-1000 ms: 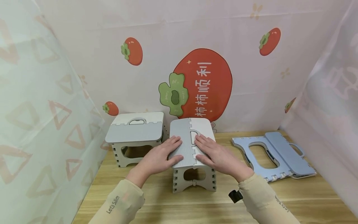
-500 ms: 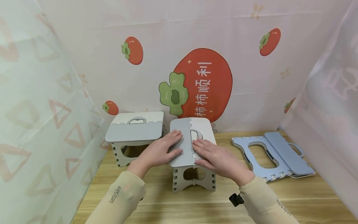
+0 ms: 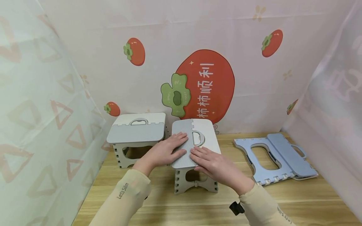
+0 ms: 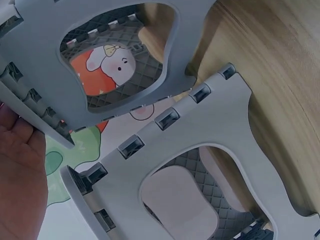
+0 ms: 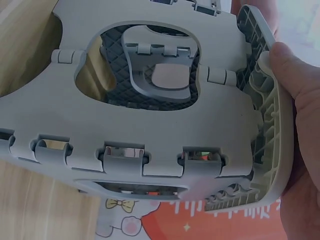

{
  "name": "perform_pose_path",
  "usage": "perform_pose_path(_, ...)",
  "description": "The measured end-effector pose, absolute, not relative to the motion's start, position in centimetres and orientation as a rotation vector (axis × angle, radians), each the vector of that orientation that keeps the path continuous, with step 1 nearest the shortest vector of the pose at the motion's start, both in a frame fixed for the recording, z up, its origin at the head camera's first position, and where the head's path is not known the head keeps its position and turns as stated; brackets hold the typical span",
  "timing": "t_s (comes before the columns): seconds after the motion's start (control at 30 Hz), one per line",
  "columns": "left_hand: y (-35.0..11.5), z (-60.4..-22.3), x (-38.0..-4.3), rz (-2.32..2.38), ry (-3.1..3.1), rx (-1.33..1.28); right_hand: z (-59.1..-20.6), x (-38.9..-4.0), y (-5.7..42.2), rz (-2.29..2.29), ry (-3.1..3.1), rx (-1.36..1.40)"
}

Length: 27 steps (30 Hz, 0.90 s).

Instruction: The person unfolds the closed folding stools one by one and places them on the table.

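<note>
An unfolded step stool (image 3: 207,136) with a grey and white top stands upright on the table in the middle of the head view. My left hand (image 3: 167,152) rests with extended fingers on the grey half of its top. On the near part of the top lies my right hand (image 3: 216,163), fingers straight, just below the small carry handle (image 3: 201,138). The right wrist view shows the stool's hinged leg panel (image 5: 140,132) and my right thumb and palm at the edge of the top. At the left of the left wrist view, my left hand is partly cut off.
Left of it stands a second unfolded grey and white stool (image 3: 135,133), close by. A blue folding stool (image 3: 292,153) lies flat on the wooden table (image 3: 181,210) at the right. Behind is a printed cloth backdrop (image 3: 93,47), with cloth on both sides.
My right hand has slid toward me and slightly left across the stool top, leaving the carry handle uncovered. My left hand has shifted only slightly. The stools stay in place.
</note>
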<state>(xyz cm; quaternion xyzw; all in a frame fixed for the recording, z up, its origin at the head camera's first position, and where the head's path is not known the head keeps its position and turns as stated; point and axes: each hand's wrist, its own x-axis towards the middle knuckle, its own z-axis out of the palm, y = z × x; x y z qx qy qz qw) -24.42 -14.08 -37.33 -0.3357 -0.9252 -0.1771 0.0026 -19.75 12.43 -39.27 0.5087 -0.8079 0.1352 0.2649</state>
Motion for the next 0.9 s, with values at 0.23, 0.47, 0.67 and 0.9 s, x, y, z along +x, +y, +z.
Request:
perform_pose_path(0.23, -14.2, -37.4, -24.0, -0.535, -2.897, -1.045, -39.4, -19.4, 12.7, 0.380, -2.238, 1.362)
perform_pose_path(0.47, -14.1, -37.5, -23.4, -0.502, -2.857, -1.080, -39.3, -19.3, 13.6, 0.435, -2.236, 1.371)
perform_pose_path(0.67, -13.8, -37.8, -23.1, -0.482, -2.838, -1.100, -39.3, -19.2, 14.6, 0.466, -2.239, 1.371)
perform_pose_path(0.9, -13.5, -38.1, -22.6, -0.462, -2.830, -1.124, -39.0, -19.2, 16.5, 0.481, -2.254, 1.348)
